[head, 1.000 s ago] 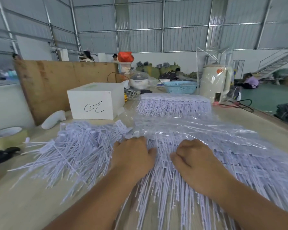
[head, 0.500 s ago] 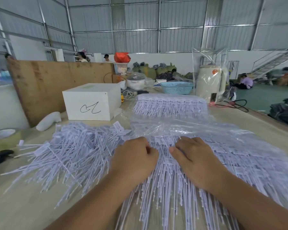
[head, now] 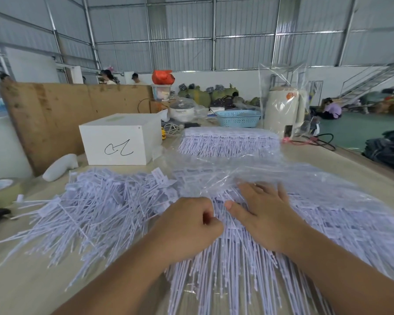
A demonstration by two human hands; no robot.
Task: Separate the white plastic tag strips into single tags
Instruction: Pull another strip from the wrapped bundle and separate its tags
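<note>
Since a second ago, the right hand (head: pixel 263 214) has uncurled from a loose fist and now lies flat with fingers spread, while the left hand (head: pixel 187 226) has stayed curled at the same spot. Both work on a pale wooden table (head: pixel 27 287), which has bare surface at the near left corner and along the far right edge, where it drops off to a green floor. A tall plywood board (head: pixel 62 114) walls off the left side, and a white box (head: pixel 121 139) with a scribbled mark sits in front of it. The white plastic tag strips (head: pixel 237 276) lie directly under both hands in the middle of the table, long thin stems fanning toward the viewer, their flat heads partly covered by a crumpled clear plastic bag (head: pixel 214 169). Just left of them spreads a messy pile of single tags (head: pixel 96 208), stems pointing every way. A neater stack of strips (head: pixel 228 139) rests farther back, near a blue basket (head: pixel 238 118). The left hand's fingers are curled tight and pinch the strips at their top edge. The right hand presses down on the strips with straight fingers, its thumb stretched toward the left hand, nearly touching it.
</note>
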